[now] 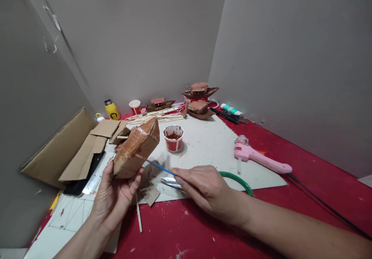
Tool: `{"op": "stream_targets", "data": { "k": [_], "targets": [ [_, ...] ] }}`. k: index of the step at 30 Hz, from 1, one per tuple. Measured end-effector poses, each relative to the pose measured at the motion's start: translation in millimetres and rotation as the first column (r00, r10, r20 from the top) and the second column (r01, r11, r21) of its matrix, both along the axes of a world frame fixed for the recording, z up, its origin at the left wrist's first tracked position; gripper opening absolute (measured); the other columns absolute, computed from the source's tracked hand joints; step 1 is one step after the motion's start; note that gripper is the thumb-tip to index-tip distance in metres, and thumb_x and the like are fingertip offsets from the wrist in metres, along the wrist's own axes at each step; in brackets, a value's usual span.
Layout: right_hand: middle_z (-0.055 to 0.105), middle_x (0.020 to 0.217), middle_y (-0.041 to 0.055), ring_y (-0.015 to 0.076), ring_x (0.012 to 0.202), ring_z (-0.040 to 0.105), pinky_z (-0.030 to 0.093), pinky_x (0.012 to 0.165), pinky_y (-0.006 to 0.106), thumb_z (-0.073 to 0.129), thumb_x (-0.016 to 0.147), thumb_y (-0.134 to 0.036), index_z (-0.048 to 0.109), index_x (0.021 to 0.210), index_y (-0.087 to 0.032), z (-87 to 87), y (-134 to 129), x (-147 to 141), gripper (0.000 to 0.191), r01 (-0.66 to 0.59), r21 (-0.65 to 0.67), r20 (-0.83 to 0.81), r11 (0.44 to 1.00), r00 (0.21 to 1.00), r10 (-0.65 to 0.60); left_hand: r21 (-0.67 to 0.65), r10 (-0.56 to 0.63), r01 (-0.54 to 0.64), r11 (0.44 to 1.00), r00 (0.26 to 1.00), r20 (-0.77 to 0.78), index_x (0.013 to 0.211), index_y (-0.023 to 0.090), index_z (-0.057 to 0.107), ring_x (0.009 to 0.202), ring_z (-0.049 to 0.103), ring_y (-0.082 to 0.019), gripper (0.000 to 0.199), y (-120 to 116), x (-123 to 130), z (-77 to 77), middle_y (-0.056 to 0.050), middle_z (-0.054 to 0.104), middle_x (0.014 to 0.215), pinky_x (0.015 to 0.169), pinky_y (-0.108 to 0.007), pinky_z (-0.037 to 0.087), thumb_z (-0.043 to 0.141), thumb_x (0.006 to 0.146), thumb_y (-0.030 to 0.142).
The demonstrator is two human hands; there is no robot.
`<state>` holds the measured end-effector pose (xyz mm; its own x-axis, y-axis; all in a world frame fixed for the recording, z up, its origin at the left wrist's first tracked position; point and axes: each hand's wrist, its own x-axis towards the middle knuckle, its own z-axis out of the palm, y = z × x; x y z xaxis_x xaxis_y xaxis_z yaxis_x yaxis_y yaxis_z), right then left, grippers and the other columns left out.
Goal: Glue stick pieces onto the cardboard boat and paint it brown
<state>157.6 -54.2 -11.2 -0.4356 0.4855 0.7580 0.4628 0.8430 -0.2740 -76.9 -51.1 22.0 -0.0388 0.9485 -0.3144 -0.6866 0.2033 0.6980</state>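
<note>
My left hand [117, 195] grips a cardboard model boat [136, 146] from below and holds it tilted above the table. Brown paint covers part of its hull; the lower side shows bare cardboard. Between the fingers of my right hand [207, 187] is a thin blue paintbrush [159, 167], its tip against the hull. A red-and-white paper cup [173, 138] with brown paint inside stands just behind. Under my right hand lie scissors with a green handle [238, 180], partly hidden by it.
A pink glue gun [255, 156] with a black cord lies at right. Finished-looking brown model boats [200, 109], thin wooden sticks [158, 118] and a yellow bottle [112, 110] are at the back. Cardboard pieces [84, 150] lie at left, beside a ruler [94, 181].
</note>
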Motion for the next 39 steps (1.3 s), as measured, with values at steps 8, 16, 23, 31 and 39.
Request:
{"op": "stream_targets", "data": {
  "k": [8,16,23,31,39],
  "targets": [
    [0.078,0.075,0.0055,0.0156,0.056,0.07,0.052,0.054,0.026,0.044,0.1,-0.012,0.053,0.139,-0.013,-0.1,-6,-1,0.04,-0.044,-0.013,0.042,0.999,0.998,0.044,0.043,0.032,-0.031,0.999,0.999,-0.028,0.136,0.017,0.054,0.081,0.078,-0.026,0.038,-1,0,-2.4,-0.013,0.078,0.098,0.068,-0.032,0.065,0.047,0.098,0.022],
    [0.08,0.091,0.0063,0.0167,0.064,0.074,0.054,0.058,0.026,0.046,0.098,-0.011,0.041,0.15,-0.021,1.5,-9,0,0.053,0.0,-0.045,-0.006,0.999,1.0,-0.001,0.042,0.082,-0.081,0.996,0.996,-0.041,0.133,0.022,0.057,0.088,0.077,-0.028,0.039,0,4,-4.3,-0.011,0.078,0.102,0.071,-0.035,0.066,0.057,0.093,0.02],
    [0.08,0.087,0.0055,0.0152,0.063,0.073,0.054,0.058,0.025,0.045,0.099,-0.01,0.047,0.146,-0.019,2.1,-13,0,0.048,-0.031,-0.078,-0.006,0.996,1.0,0.031,0.039,0.12,-0.119,0.992,0.992,-0.04,0.112,0.019,0.068,0.088,0.077,-0.025,0.022,-2,5,-7.1,-0.009,0.08,0.098,0.075,-0.035,0.066,0.058,0.092,0.016],
    [0.08,0.084,0.0075,0.017,0.06,0.074,0.055,0.056,0.026,0.046,0.098,-0.011,0.055,0.138,-0.014,1.0,-15,0,0.042,-0.074,-0.118,0.052,0.99,0.995,0.08,0.04,0.116,-0.113,0.993,0.991,-0.074,0.104,0.017,0.072,0.087,0.077,-0.024,0.017,0,8,-7.8,-0.009,0.08,0.101,0.077,-0.033,0.065,0.06,0.091,0.015],
    [0.081,0.096,0.0078,0.016,0.07,0.078,0.06,0.064,0.023,0.049,0.097,-0.012,0.063,0.132,-0.017,9.4,-14,3,0.037,0.061,-0.167,-0.069,0.984,0.995,-0.073,-0.001,0.135,-0.136,0.991,0.989,-0.053,0.106,0.018,0.071,0.09,0.077,-0.027,0.019,0,9,-8.4,-0.01,0.079,0.104,0.075,-0.034,0.066,0.061,0.091,0.018]
  ]
}}
